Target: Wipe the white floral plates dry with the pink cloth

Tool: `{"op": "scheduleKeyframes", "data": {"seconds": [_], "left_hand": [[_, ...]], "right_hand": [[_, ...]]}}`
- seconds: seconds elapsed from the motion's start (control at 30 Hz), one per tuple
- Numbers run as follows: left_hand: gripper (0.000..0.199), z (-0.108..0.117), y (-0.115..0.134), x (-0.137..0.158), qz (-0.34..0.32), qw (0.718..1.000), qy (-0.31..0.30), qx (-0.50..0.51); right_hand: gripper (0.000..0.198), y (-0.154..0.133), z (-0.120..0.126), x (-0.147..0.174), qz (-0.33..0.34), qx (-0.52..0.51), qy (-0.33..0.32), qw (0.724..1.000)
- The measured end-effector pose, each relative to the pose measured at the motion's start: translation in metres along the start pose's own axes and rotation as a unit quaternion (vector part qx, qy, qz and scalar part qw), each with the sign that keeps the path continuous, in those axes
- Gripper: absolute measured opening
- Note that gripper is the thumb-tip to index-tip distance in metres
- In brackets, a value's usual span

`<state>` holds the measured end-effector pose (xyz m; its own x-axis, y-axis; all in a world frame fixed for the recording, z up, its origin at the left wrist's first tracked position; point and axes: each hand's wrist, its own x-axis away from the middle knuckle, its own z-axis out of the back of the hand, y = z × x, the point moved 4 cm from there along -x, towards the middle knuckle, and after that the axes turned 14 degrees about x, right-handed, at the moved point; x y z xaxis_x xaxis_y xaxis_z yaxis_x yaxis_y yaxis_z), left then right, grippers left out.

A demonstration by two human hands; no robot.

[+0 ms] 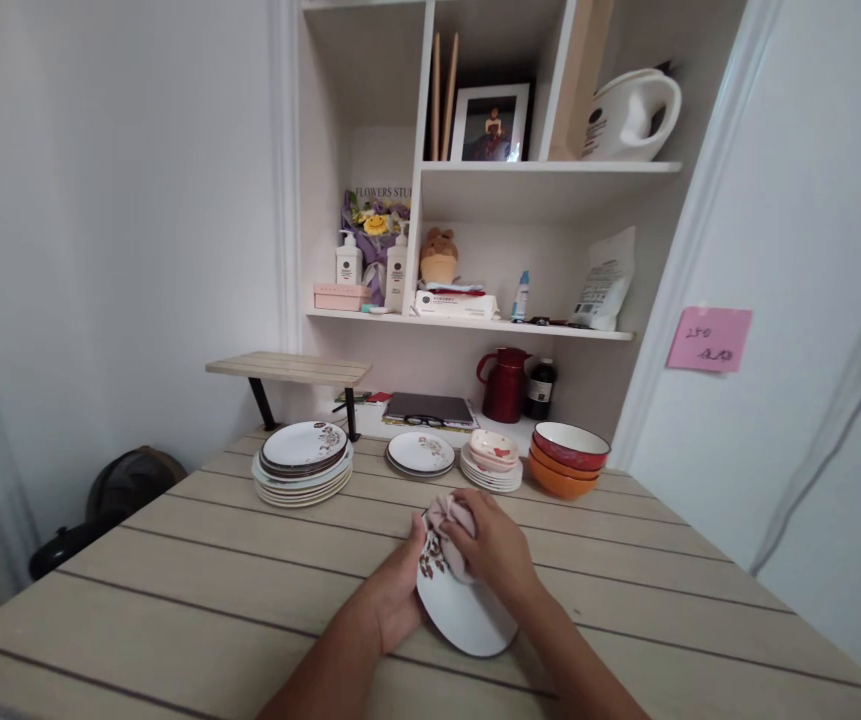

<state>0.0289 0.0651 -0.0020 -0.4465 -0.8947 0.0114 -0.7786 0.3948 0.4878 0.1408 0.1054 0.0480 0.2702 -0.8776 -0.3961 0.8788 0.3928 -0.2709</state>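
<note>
A white plate with a brown floral print and dark rim (471, 615) is tilted above the wooden table (265, 590). My left hand (398, 592) grips its left edge, thumb along the rim and the other fingers hidden beneath. Bunched in my right hand (501, 545) is a pale pinkish cloth (454, 520), pressed against the plate's upper face over part of the print. Beyond my hands lie two similar plates, stacked (420, 453). To their left rises a taller stack of plates (302, 465).
Small saucers with little bowls (491, 460) stand beside nested red and orange bowls (566, 460) at the table's far right. Behind are a laptop (430, 408), glasses, a red jug (505, 385) and a dark bottle (541, 388). A small raised shelf (287, 368) stands back left.
</note>
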Motion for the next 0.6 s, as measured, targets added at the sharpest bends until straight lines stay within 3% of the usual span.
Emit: {"op": "scheduleKeyframes", "data": {"seconds": [0.1,0.23,0.4,0.47,0.6], "left_hand": [[0.064,0.001,0.0,0.001,0.005,1.0,0.012,-0.004],[0.068,0.001,0.0,0.003,0.024,1.0,0.01,-0.004],[0.073,-0.003,0.0,0.006,0.042,0.999,-0.001,-0.011],[0.074,-0.005,0.0,0.006,0.043,0.999,-0.005,-0.009],[0.074,-0.003,0.001,0.003,0.016,1.0,0.009,-0.013]], "right_hand": [[0.024,0.017,0.005,-0.001,-0.025,0.08,-0.039,0.996],[0.022,0.033,0.012,0.012,-0.005,0.125,-0.131,0.983],[0.023,0.016,0.009,0.035,0.099,0.01,-0.237,0.966],[0.022,0.001,0.007,0.034,0.115,-0.049,-0.213,0.969],[0.019,-0.017,0.004,0.019,0.059,-0.035,-0.059,0.996]]}}
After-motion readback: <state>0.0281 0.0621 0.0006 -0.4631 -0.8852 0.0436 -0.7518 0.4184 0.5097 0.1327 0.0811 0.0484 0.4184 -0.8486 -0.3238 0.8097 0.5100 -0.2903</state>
